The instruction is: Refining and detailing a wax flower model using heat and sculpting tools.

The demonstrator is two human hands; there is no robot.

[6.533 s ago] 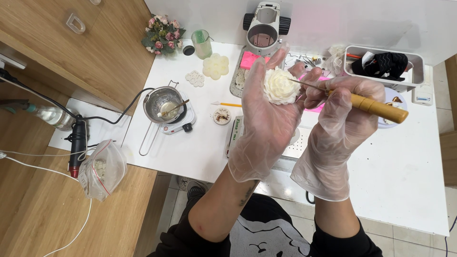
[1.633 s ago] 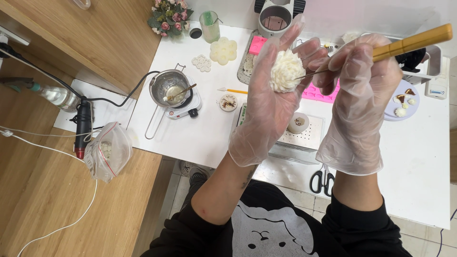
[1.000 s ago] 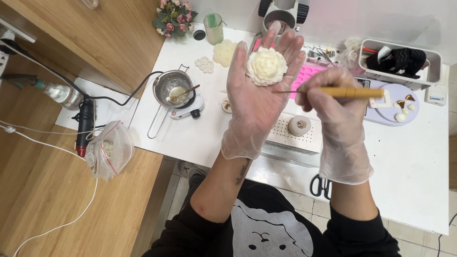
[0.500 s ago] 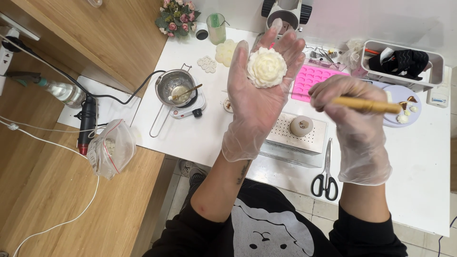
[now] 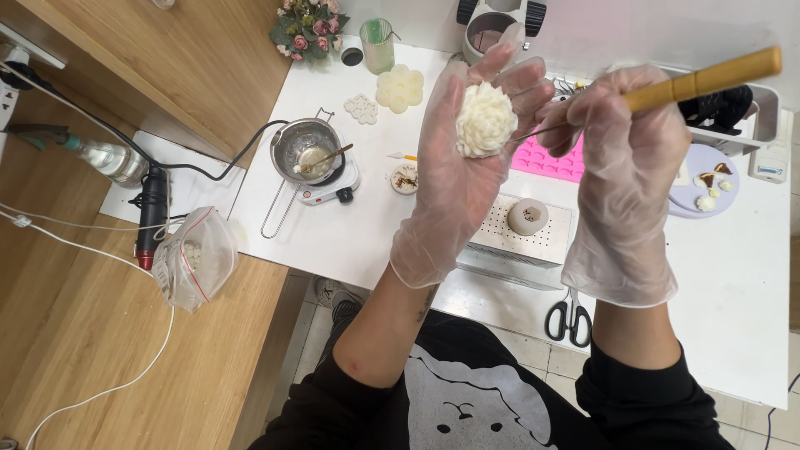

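Two gloved hands work above the white table (image 5: 350, 242): left hand (image 5: 454, 179) open flat, cradling a cream wax flower (image 5: 485, 119); right hand (image 5: 621, 179) pinches a wooden-handled tool (image 5: 704, 79), best applied lightly against petals.

We seem to be looking down at a small craft workbench, most likely a hobby or home studio for wax or soap flowers. On the white table (image 5: 333, 242) sit a little electric hot plate (image 5: 329, 185) with a metal melting pot (image 5: 307, 152), a pink silicone mould (image 5: 550, 160), cast cream flower shapes (image 5: 400, 87), scissors (image 5: 569, 317) and a perforated white block (image 5: 521, 242). A wooden floor (image 5: 75, 333), trailing cables (image 5: 92, 392) and a small bouquet (image 5: 307, 27) give it a domestic rather than industrial look.
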